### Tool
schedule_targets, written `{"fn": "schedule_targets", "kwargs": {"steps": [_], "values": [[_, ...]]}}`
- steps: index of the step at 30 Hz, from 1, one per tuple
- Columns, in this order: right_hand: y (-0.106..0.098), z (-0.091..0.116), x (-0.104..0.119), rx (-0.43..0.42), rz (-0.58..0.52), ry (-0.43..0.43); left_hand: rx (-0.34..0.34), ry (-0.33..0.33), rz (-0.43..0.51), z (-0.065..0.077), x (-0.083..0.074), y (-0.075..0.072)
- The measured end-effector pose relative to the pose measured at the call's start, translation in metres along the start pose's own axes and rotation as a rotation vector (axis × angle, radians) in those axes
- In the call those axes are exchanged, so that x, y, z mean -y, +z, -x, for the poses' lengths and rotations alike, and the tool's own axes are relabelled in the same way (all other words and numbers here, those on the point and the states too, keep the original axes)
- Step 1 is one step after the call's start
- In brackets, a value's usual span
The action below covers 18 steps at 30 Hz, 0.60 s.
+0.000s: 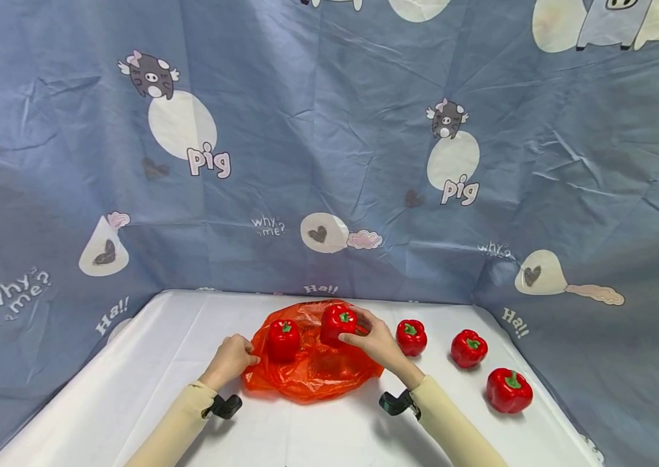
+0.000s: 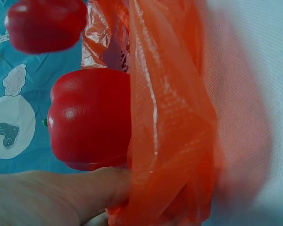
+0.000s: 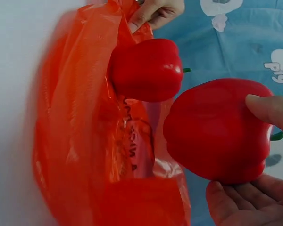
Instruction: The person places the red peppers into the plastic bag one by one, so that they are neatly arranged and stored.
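An orange-red plastic bag (image 1: 329, 383) lies spread on the table with its mouth open. My left hand (image 1: 231, 359) pinches the bag's left edge between thumb and fingers, as the left wrist view also shows. One red bell pepper (image 1: 284, 340) with a green stem stands inside the bag at its left side, close to that hand. My right hand (image 1: 377, 340) grips a second red bell pepper (image 3: 217, 129) between thumb and fingers, above the right part of the bag. Dark printing shows on the bag's inside in the right wrist view.
To the right of the bag, a red bell pepper (image 1: 411, 337), another pepper (image 1: 469, 349) and a third pepper (image 1: 508, 390) sit on the white table (image 1: 189, 324). A blue cloth (image 1: 318, 162) printed with pigs hangs behind and at both sides.
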State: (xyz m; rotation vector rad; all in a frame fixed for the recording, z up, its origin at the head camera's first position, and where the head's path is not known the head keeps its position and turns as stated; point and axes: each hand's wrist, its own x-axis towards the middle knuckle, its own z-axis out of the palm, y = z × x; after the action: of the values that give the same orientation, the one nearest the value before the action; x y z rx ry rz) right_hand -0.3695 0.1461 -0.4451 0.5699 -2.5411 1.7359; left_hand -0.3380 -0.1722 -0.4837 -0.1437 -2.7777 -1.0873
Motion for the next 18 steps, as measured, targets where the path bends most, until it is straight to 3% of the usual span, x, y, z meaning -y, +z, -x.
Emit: {"fn": "schedule_targets", "kwargs": {"steps": [12, 18], "values": [[0.034, -0.026, -0.008, 0.054, 0.134, -0.049, -0.007, -0.002, 0.006, 0.0, 0.001, 0.001], [0.042, -0.034, -0.013, 0.051, 0.13, -0.05, -0.02, 0.008, -0.017, -0.001, 0.001, 0.002]]}}
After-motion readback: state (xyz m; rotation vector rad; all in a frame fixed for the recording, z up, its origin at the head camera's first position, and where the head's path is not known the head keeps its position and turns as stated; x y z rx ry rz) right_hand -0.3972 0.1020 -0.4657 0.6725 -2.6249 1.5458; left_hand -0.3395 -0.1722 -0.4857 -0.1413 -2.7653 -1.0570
